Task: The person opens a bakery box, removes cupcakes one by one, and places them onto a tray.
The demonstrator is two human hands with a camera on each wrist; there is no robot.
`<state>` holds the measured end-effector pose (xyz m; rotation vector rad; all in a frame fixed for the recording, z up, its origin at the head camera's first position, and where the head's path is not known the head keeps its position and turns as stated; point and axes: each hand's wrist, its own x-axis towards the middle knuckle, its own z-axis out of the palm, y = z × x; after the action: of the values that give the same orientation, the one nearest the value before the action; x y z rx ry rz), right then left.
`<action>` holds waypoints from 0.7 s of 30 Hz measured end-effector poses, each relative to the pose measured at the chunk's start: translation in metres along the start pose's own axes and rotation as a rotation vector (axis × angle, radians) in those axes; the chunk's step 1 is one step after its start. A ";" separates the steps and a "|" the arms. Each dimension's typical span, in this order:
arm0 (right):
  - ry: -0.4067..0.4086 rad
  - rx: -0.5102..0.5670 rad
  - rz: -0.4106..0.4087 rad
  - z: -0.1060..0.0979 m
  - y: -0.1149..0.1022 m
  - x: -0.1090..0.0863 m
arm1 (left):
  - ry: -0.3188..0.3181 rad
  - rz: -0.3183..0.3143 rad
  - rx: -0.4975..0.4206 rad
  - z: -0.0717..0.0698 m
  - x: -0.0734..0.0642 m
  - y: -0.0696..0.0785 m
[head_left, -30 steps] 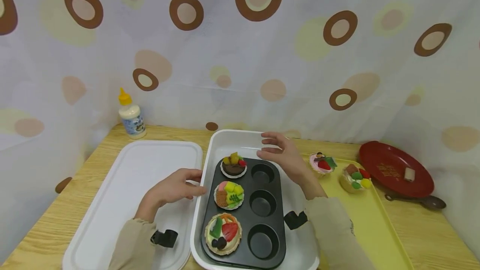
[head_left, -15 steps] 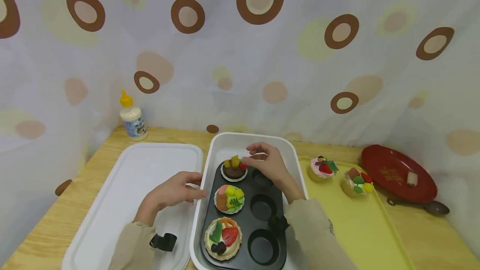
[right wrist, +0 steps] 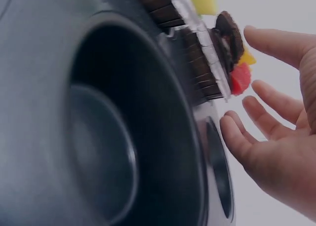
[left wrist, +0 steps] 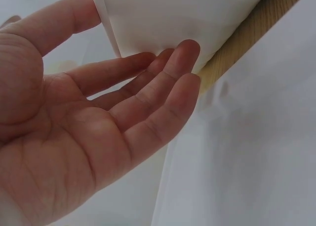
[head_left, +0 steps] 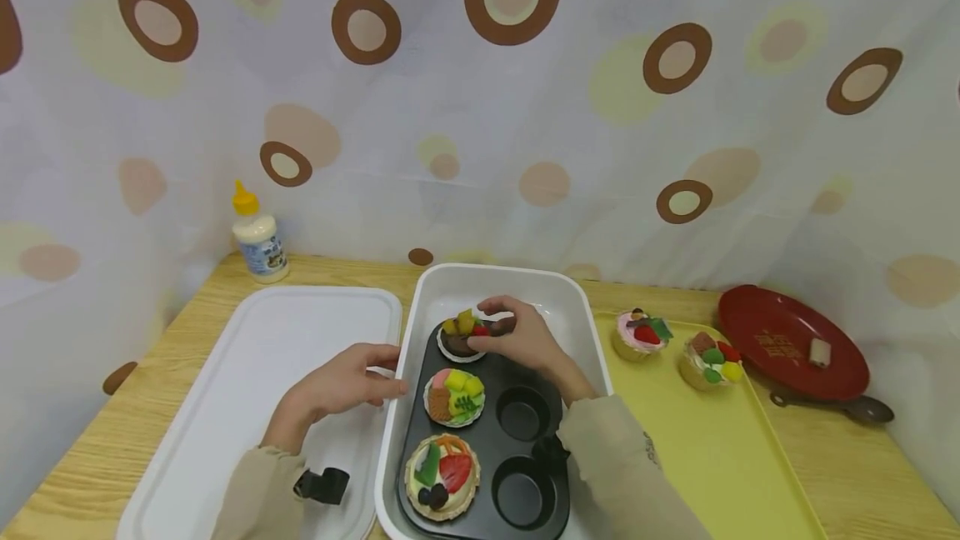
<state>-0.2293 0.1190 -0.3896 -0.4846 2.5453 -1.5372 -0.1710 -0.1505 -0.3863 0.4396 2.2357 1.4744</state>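
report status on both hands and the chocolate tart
Right hand at chocolate tart, no grip seen. Left hand at white tub, near side rim. Tart seated in muffin pan. Nothing seen blocking.

The muffin pan (head_left: 487, 444) looks like smooth metal, the deep tray (head_left: 442, 290) like glossy plastic, the worktop (head_left: 123, 440) like wood.

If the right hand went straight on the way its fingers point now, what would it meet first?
Probably the chocolate cupcake at the far left of the muffin tin; the right hand looks very close, though depth is unclear.
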 end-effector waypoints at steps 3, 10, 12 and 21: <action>-0.073 0.046 0.032 0.002 0.000 0.000 | 0.002 -0.001 0.000 0.000 0.000 0.000; -0.097 -0.087 -0.055 0.009 0.007 0.001 | -0.004 0.004 0.005 0.001 0.000 -0.001; -0.080 -0.143 -0.060 0.011 0.008 0.001 | -0.004 0.002 0.008 0.001 0.000 -0.001; -0.067 -0.296 -0.100 0.014 0.009 0.003 | -0.011 0.015 0.009 -0.001 0.000 -0.001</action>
<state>-0.2300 0.1100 -0.4036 -0.6946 2.7444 -1.1507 -0.1711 -0.1513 -0.3868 0.4665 2.2361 1.4665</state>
